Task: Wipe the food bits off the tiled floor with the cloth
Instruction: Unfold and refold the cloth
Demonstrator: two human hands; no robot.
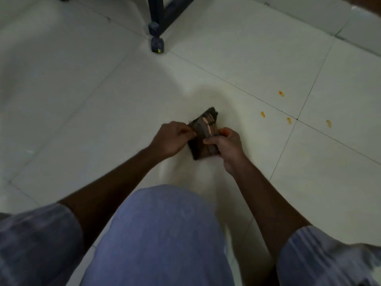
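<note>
- Four orange food bits are lying on the tiled floor (103,100) off to the person's right: one (281,93) farthest away, then one (263,114), one (289,120) and one (328,123) strung along near a grout line.
- Both hands are holding the cloth (203,134) up in front of the knee, well apart from the bits; whether its lower corner is touching the floor is hard to tell.
- The left hand (172,139) is pinching the cloth's left edge between curled fingers and thumb.
- The right hand (223,144) is gripping the right side, fingers curled round a bunched fold.
- The cloth is looking dark brown with pale peach and grey stripes, folded or crumpled into a small wad, its top corner sticking up frayed; blur is hiding finer detail.
- Likely risk: the bits are looking moist, so a dry, tightly wadded cloth may be smearing them into orange streaks rather than lifting them.
- Another risk: bits sitting beside the grout line may be getting pushed into the groove and left there.
- The dark table leg (157,43) is standing well away, so it is posing little trouble.
</note>
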